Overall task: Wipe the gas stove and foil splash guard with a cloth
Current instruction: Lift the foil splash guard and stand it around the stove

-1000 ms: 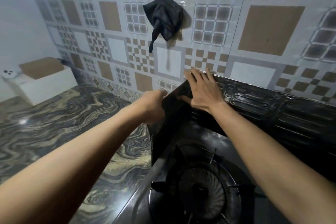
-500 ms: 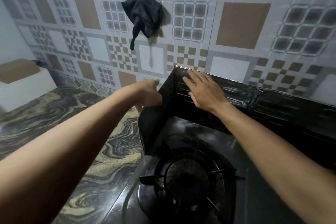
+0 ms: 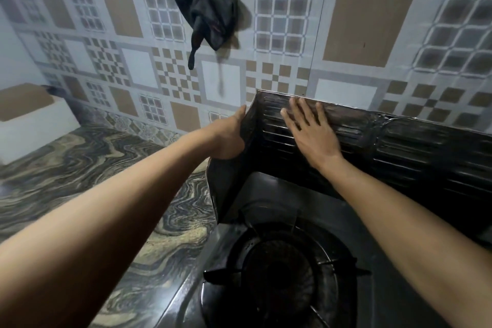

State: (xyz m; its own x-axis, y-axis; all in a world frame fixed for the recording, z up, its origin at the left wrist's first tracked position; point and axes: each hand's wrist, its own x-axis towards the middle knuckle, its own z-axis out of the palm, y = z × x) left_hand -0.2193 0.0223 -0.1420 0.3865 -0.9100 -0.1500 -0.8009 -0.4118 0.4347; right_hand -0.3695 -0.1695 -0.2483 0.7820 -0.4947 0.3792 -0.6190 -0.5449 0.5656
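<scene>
Guard (image 3: 415,146): dark ribbed foil, long axis running along the tiled wall (image 3: 367,29) from centre to right edge, short wing folded toward camera at its left end. Left hand (image 3: 229,138) grips that wing's edge, fingers hidden behind it. Right hand (image 3: 311,136) flat on ribs, fingers spread. Stove (image 3: 279,274) bottom centre, black, round burner. Dark cloth (image 3: 210,13) hangs on wall, upper centre. No legible writing.

No legible text, label, brand, number or sign found anywhere in view. Checked the dark ribbed foil splash guard (image 3: 399,141), the black gas stove with its round burner grate (image 3: 279,274), the beige-and-white patterned wall tiles (image 3: 367,29) and the swirled marble-look counter (image 3: 80,162): only geometric and swirl patterns. The black crumpled cloth hanging on the wall (image 3: 207,16) bears no readable marking either.
</scene>
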